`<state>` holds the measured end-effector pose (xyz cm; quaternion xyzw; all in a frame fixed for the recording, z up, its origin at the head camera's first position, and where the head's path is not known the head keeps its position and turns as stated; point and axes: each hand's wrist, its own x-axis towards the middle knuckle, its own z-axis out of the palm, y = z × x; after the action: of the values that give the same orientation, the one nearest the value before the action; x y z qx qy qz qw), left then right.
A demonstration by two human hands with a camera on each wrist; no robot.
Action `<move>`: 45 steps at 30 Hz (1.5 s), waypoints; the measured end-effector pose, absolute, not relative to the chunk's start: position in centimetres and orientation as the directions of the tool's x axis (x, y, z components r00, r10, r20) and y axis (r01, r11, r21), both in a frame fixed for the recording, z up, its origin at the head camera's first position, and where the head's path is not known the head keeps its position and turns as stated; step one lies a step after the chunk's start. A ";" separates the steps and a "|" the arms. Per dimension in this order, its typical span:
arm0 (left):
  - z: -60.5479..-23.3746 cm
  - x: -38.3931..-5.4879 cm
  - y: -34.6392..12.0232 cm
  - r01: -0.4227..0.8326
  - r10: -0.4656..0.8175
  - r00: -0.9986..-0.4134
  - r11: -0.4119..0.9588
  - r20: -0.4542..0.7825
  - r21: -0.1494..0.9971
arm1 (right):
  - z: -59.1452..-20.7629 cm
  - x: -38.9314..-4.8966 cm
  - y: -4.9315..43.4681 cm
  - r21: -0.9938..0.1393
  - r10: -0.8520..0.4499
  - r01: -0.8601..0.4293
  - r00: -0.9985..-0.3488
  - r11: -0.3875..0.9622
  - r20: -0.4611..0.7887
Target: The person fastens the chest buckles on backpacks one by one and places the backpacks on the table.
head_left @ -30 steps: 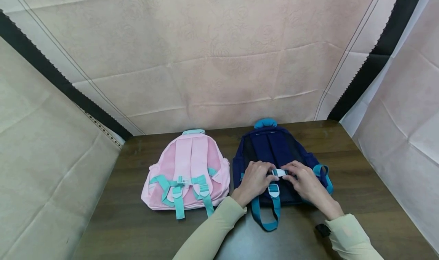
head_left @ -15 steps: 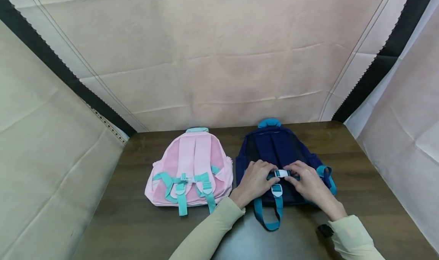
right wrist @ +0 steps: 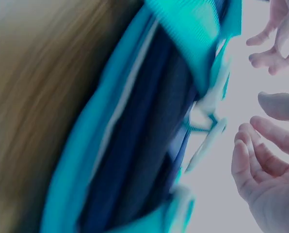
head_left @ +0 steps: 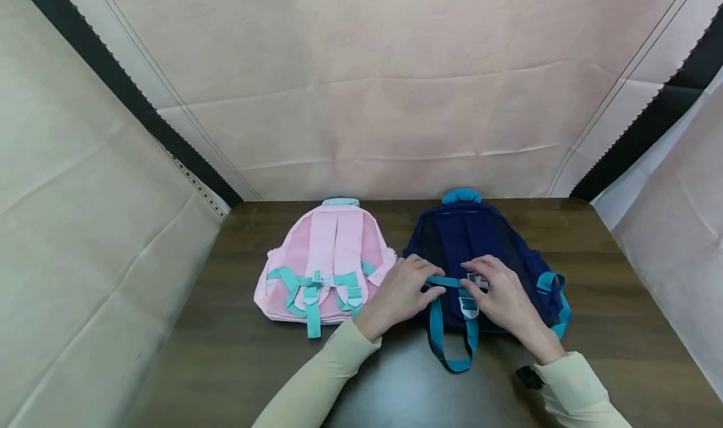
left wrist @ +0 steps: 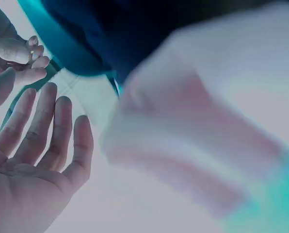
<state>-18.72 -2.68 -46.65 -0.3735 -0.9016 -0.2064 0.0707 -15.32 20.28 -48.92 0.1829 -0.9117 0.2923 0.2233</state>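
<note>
A navy backpack (head_left: 440,227) with blue straps lies on the table, its strap side up. A white-and-blue buckle (head_left: 480,282) sits on the blue cross strap (head_left: 446,281), partly hidden by fingers. My left hand (head_left: 403,290) hovers at the strap's left part, thumb and fingers apart; in the left wrist view its fingers (left wrist: 59,128) are spread and hold nothing. My right hand (head_left: 503,296) is beside the buckle with thumb and index parted, loosely bent in the right wrist view. Whether the buckle is fastened I cannot tell.
A pink backpack (head_left: 299,252) with teal straps lies to the left, close to my left forearm. Both bags rest on a brown wooden table (head_left: 209,353). Pale cloth walls (head_left: 418,127) enclose the back and sides. A blue strap loop (head_left: 454,362) hangs towards the front.
Both hands have let go of the strap and buckle. The left hand has drawn away to the left. The whole head view has shifted slightly, with the bags now further right and higher.
</note>
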 end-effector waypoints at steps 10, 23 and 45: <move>-45.6 -18.8 -7.9 0.653 0.575 -0.758 0.664 0.308 0.365 | -47.4 -16.0 14.7 -0.509 -0.297 -0.496 -0.856 0.703 0.422; -44.8 -18.4 -15.3 0.544 0.466 -0.839 0.744 0.281 0.389 | -47.8 -16.8 8.0 -0.578 -0.435 -0.524 -0.850 0.626 0.298; -46.1 -18.7 -17.8 0.386 0.391 -0.918 0.840 0.067 0.382 | -48.2 -19.4 3.1 -0.598 -0.438 -0.415 -0.892 0.686 0.117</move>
<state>-18.67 -17.83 -46.11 -0.2026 -0.9590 -0.1979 -0.0068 -19.37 3.10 -48.17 0.2323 -0.9178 0.3214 -0.0175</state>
